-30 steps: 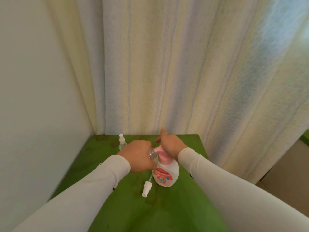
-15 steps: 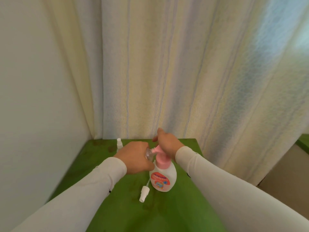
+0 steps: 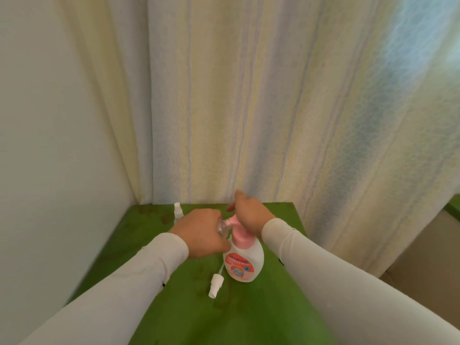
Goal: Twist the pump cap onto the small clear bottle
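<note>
A white pump bottle (image 3: 245,263) with a pink pump head and a red label stands on the green table (image 3: 249,314). My right hand (image 3: 249,212) presses down on top of the pink pump head, fingers fairly straight. My left hand (image 3: 201,232) grips a small clear bottle (image 3: 222,226) and holds its mouth against the pump's spout. Most of the clear bottle is hidden inside my fist. A loose white spray cap (image 3: 215,285) with a thin tube lies on the table in front of the pump bottle.
A second small spray bottle (image 3: 177,210) stands at the back left of the table behind my left hand. A wall lies to the left and pale curtains (image 3: 273,108) hang right behind the table. The table's right edge drops to the floor.
Both hands stay on the pump head and the small clear bottle. The view has shifted slightly; nothing was picked up or let go.
</note>
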Demonstrator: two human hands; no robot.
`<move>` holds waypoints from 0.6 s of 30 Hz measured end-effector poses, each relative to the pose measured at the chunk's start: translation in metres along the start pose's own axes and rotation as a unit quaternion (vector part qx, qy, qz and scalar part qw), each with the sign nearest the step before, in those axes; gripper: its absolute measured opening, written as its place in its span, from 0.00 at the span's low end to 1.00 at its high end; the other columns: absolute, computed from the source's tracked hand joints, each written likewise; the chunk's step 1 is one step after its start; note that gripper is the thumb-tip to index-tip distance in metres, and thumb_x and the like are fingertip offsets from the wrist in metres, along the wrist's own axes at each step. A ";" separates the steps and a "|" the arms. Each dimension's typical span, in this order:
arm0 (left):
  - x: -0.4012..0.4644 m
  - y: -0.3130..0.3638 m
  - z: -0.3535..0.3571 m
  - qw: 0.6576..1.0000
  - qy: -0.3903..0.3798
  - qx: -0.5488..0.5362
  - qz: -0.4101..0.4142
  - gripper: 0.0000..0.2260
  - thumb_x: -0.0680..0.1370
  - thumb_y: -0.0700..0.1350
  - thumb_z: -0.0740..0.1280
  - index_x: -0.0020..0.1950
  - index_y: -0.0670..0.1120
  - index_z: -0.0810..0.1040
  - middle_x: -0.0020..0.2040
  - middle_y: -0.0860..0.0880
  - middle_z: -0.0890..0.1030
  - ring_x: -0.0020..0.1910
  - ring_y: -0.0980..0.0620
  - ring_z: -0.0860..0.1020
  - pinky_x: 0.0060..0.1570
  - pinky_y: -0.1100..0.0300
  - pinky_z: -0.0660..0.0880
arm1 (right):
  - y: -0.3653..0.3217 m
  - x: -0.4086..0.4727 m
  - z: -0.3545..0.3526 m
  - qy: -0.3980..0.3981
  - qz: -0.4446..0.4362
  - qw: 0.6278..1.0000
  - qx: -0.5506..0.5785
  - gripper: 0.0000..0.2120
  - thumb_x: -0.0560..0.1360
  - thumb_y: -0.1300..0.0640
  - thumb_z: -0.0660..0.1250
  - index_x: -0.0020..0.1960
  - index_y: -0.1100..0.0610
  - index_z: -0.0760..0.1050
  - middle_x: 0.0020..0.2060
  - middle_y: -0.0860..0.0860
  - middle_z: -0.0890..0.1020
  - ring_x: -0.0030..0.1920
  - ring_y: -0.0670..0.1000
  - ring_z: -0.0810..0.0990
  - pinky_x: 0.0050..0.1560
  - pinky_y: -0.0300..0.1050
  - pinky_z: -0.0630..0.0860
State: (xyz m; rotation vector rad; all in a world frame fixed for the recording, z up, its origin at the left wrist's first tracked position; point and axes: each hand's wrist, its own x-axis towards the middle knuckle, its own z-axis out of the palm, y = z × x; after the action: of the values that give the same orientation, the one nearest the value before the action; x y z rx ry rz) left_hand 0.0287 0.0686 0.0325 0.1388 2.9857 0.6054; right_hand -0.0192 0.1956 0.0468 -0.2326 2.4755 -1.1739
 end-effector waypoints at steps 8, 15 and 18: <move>0.001 0.000 -0.001 1.000 -0.017 0.021 0.002 0.11 0.67 0.50 0.70 0.36 0.50 0.68 0.36 0.52 0.74 0.35 0.54 0.73 0.34 0.59 0.69 | 0.002 0.000 0.000 -0.015 0.008 1.000 0.026 0.20 0.81 0.54 0.50 0.66 0.65 0.68 0.61 0.65 0.75 0.62 0.64 0.74 0.64 0.56 0.71; 0.000 -0.002 0.009 1.000 -0.009 0.003 0.003 0.10 0.67 0.50 0.69 0.37 0.49 0.69 0.36 0.51 0.75 0.35 0.54 0.74 0.34 0.58 0.69 | 0.006 -0.004 0.004 -0.014 0.008 1.000 0.021 0.16 0.79 0.58 0.57 0.65 0.63 0.68 0.59 0.63 0.76 0.60 0.62 0.75 0.62 0.54 0.69; 0.001 -0.002 0.007 0.999 -0.027 0.023 0.005 0.11 0.67 0.50 0.70 0.37 0.50 0.69 0.37 0.51 0.75 0.36 0.54 0.74 0.35 0.58 0.70 | 0.006 -0.004 0.005 -0.018 0.013 1.000 -0.001 0.16 0.80 0.58 0.55 0.65 0.63 0.68 0.59 0.64 0.76 0.60 0.63 0.75 0.63 0.55 0.69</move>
State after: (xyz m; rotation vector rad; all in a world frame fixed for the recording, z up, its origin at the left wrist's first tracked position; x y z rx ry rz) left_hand 0.0287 0.0695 0.0252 0.1709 2.9505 0.5255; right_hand -0.0132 0.1973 0.0411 -0.2187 2.4415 -1.1471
